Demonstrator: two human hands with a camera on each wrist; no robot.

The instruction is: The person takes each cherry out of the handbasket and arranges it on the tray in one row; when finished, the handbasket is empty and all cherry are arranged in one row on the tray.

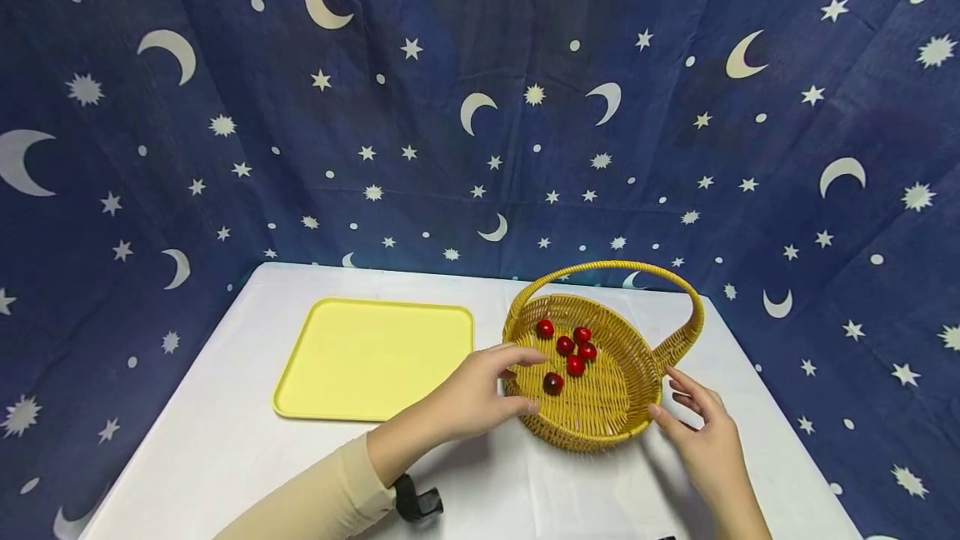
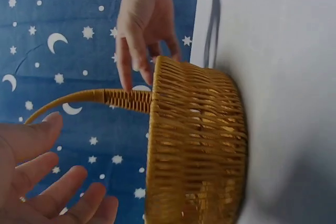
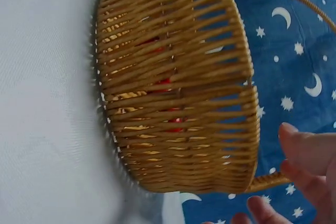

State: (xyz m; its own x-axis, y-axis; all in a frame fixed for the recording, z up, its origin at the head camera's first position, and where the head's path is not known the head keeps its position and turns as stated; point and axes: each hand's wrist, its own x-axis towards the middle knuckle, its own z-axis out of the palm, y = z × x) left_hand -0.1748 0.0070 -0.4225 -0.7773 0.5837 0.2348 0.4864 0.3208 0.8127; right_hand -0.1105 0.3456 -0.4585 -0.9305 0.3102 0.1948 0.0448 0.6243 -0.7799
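Observation:
A round woven wicker basket with a tall arched handle stands on the white table. Several dark red cherries lie inside, mostly toward its left and middle. My left hand is at the basket's left rim, thumb and fingers spread, fingertips over the rim. In the left wrist view that hand's fingers are parted with nothing between them. On the other side, my right hand has its loosely bent fingers by the handle's right base and its thumb beside the rim.
A shallow yellow tray lies left of the basket, partly behind the left forearm. The white table ends at a dark blue curtain with moons and stars. A black strap is on the left wrist.

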